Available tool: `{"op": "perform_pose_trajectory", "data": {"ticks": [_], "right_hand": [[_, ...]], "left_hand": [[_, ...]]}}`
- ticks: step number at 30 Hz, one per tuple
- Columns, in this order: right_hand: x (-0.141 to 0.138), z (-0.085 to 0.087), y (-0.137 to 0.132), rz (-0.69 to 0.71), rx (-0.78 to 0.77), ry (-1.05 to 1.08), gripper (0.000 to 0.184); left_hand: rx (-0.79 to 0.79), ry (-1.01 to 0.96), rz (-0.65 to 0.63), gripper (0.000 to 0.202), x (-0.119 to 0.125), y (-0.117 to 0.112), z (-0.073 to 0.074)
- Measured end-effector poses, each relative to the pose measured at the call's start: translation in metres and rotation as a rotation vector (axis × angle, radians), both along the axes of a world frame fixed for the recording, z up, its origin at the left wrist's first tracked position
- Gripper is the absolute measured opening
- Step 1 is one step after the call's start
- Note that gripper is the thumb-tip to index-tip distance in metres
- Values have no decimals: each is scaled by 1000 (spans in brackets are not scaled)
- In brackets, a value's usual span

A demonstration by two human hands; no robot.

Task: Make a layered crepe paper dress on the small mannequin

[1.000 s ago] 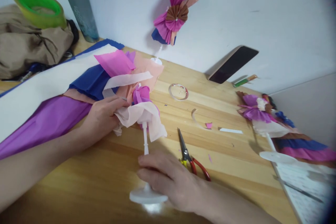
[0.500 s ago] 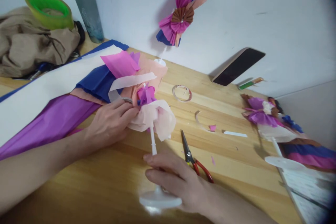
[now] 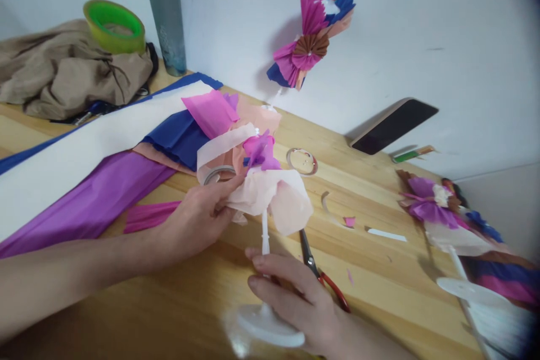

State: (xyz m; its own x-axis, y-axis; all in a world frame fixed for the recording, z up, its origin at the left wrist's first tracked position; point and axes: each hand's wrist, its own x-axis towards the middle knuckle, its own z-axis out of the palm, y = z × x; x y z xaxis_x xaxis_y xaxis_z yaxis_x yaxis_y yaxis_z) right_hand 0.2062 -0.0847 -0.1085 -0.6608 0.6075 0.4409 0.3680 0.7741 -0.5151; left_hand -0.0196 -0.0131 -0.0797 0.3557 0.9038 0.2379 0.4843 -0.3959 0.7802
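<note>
A paper flower of purple and peach crepe paper point(image 3: 261, 152) tops a slim white plastic stand point(image 3: 265, 228) with a round base, tilted above the table. Around its stem flares a pale pink paper ruffle point(image 3: 291, 202). My left hand point(image 3: 202, 208) is closed, pinching the ruffle's left edge between thumb and fingers. My right hand point(image 3: 291, 287) is wrapped round the lower stem just above the base. Behind my left fingertips lies a roll of tape point(image 3: 219, 173), partly hidden. Scissors point(image 3: 311, 264) with red handles rest beside my right hand, partly covered by it.
Crepe paper sheets point(image 3: 101, 129) spread over the left side. A finished paper flower stand point(image 3: 310, 50) stands by the wall, another point(image 3: 439, 202) at right. A phone point(image 3: 394, 124) leans on the wall. A bottle point(image 3: 166, 22) and green tape roll point(image 3: 113, 25) are at back left.
The view has shifted, so everything sits further right and lower. My left hand has drawn back a little from the tape roll, which shows more. My right hand keeps its hold on the stem.
</note>
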Motion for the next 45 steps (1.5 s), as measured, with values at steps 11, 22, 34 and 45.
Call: {"op": "perform_pose_trajectory", "data": {"ticks": [11,22,34,45], "right_hand": [[-22,20,11,-66,19,-147,22],[-22,27,23,7,227,-160,24],[-13,29,22,18,301,-57,17],[7,62,77,-407,68,-30,24]], "left_hand": [[-461,-390,-36,42,-1,15,15],[492,159,29,32,-6,6,21],[686,269,-104,19,5,15,4],[721,346,-19,21,16,9,12]]}}
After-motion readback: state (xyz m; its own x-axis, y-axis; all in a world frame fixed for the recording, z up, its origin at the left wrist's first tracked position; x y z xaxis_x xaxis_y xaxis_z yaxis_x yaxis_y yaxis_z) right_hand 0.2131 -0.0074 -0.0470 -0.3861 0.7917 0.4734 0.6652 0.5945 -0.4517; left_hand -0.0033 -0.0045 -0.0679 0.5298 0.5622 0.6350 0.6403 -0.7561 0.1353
